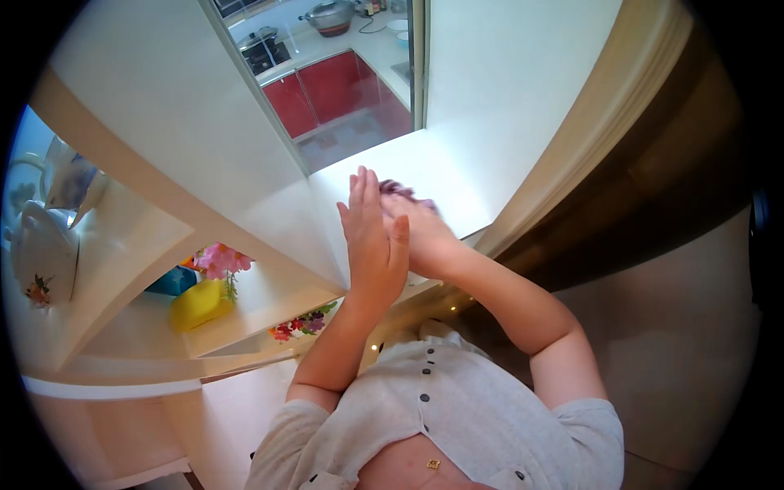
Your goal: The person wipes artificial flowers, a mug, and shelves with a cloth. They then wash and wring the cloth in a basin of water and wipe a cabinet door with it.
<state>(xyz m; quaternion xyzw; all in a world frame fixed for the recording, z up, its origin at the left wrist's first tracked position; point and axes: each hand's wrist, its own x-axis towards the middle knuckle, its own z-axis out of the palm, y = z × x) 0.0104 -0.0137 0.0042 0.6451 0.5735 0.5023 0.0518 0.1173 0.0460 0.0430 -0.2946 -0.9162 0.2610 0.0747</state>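
Note:
My right hand [419,231] is on a crumpled purple-and-white cloth [398,189], which shows past its fingers over a white ledge [457,184]. Motion blurs that hand and the cloth a little. Beside it, and partly in front of it, is my left hand [374,237], fingers stretched upward and thumb apart. Nothing shows in the left hand. Whether the two hands touch cannot be made out. White panels [506,82] rise on both sides of the ledge.
Beyond the ledge, a glass pane or opening shows a kitchen with red cabinets [327,88] and a pot [331,18]. Shelves at left hold white ceramic vessels [45,245], a yellow object [200,306] and pink flowers [222,260]. A dark brown surface [653,171] lies right.

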